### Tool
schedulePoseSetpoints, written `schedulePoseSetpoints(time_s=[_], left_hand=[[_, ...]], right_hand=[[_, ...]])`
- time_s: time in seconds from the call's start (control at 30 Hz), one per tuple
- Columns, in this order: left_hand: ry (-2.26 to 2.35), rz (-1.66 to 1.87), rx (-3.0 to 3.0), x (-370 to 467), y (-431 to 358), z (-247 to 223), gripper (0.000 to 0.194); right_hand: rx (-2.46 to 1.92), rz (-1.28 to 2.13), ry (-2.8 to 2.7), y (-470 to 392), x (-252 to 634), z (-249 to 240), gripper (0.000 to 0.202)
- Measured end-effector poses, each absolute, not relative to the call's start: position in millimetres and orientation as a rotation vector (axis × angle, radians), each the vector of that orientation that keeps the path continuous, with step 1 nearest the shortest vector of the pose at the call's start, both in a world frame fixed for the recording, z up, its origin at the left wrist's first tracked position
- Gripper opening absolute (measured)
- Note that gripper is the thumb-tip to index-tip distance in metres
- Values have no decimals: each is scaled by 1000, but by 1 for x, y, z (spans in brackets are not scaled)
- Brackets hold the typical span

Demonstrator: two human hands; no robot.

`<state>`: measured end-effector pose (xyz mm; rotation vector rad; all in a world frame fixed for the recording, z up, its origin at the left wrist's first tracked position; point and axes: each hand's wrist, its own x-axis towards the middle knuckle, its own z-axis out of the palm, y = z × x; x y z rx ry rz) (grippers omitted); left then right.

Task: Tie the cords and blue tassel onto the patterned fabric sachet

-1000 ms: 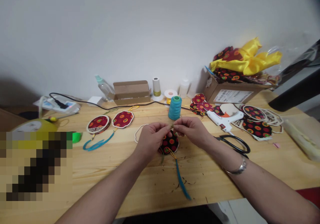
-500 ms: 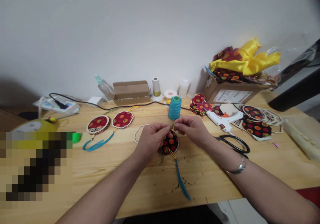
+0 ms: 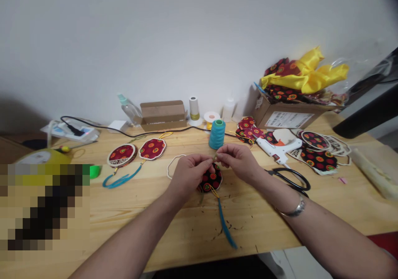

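My left hand (image 3: 193,172) and my right hand (image 3: 235,161) meet at the middle of the table, fingertips pinched close together. Between them is a thin olive-green cord (image 3: 214,158), held by both; its exact shape is too small to make out. Just below lies a dark patterned fabric ornament (image 3: 211,182) with a pale scalloped edge, partly hidden by my left hand. From its yellow loop a blue tassel (image 3: 224,223) trails toward the table's front edge. Behind my fingers stands a cone of blue thread (image 3: 217,135). A pale scalloped frame (image 3: 171,166) shows beside my left hand.
Black-handled scissors (image 3: 292,179) lie by my right forearm, with a white glue gun (image 3: 280,149) behind. Two red ornaments (image 3: 153,149) with blue tassels rest at left. A cardboard box (image 3: 284,115) full of fabric stands back right. A black cable (image 3: 155,134) crosses the back.
Both hands stay in nearly the same place. The fingers have shifted slightly on the cord, which now shows a little more between them.
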<state>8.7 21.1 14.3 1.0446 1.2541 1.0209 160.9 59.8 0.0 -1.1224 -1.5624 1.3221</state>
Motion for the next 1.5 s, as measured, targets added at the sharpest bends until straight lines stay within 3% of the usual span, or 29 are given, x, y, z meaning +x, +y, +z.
schedulePoseSetpoints(time_s=[0.93,1.13,1.5], left_hand=[[1275,1084,1210,9,18,17,13],[1256,1094,1176,9,18,16,14],[1103,1110,907,7,20,11,18]], right_hand=[[-1159,987,-1783,55,162,3,10],[-1126,1075,-1743,57,163,4,9],[-1090,1282,-1490,62,161,0,31]])
